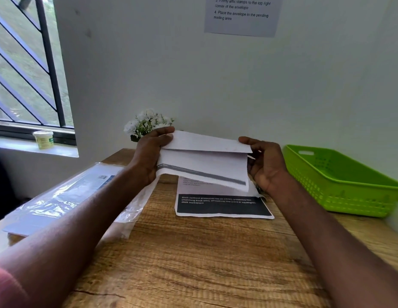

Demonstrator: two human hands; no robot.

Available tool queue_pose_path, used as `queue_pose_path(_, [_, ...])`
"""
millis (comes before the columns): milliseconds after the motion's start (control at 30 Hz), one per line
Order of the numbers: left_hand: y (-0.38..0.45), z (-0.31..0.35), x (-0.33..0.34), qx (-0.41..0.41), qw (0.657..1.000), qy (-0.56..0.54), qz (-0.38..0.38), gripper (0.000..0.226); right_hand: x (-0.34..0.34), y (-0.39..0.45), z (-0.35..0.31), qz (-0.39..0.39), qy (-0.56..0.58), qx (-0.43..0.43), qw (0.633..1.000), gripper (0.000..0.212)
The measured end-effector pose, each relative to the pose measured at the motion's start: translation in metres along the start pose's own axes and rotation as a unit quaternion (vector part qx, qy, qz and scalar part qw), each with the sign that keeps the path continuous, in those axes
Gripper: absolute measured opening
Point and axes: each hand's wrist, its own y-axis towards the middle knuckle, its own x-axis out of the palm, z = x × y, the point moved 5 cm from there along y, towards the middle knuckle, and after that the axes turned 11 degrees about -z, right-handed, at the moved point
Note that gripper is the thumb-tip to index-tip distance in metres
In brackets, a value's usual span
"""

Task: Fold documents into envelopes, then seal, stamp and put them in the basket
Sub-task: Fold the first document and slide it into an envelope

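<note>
The white paper envelope (207, 145), with a folded white document (202, 167) carrying a grey printed band, is held up in the air above the far half of the wooden tabletop (193, 252), both hands on it. The left hand (149, 156) grips the left end at 9 o'clock, thumb on top and fingers curled underneath. The right hand (265, 163) pinches the right end at 3 o'clock, thumb along the upper edge. Whether the document is already inside the envelope cannot be told.

Beneath it, at 6 o'clock from the envelope, a printed white sheet with a black block of text (222, 206) lies flat on the tabletop. At 3 o'clock, well apart, sits the lime-green perforated plastic basket (340, 181). At 8 o'clock lies a clear plastic-wrapped pack (60, 196). A small white-flowered plant (147, 123) stands at 11 o'clock against the wall.
</note>
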Motion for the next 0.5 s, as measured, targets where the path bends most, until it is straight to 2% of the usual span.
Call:
queue_pose_path(100, [-0.002,0.003,-0.002,0.048,0.998,0.017,0.024,0.037,0.003,0.004,-0.001,0.006,0.001,-0.002,1.0,0.02])
queue_pose_path(267, [-0.003,0.005,-0.006,0.082,0.995,0.022,0.059,0.045,0.01,0.004,0.007,-0.024,-0.141,-0.043,0.989,0.051])
queue_pose_path(367, [-0.002,0.002,0.0,0.056,0.998,0.015,0.017,0.04,0.012,0.002,0.009,-0.009,-0.16,-0.074,0.984,0.057])
queue_pose_path(500, [-0.001,-0.005,0.01,0.035,0.998,0.021,-0.04,0.056,0.006,0.005,0.008,0.026,-0.137,-0.09,0.986,0.05])
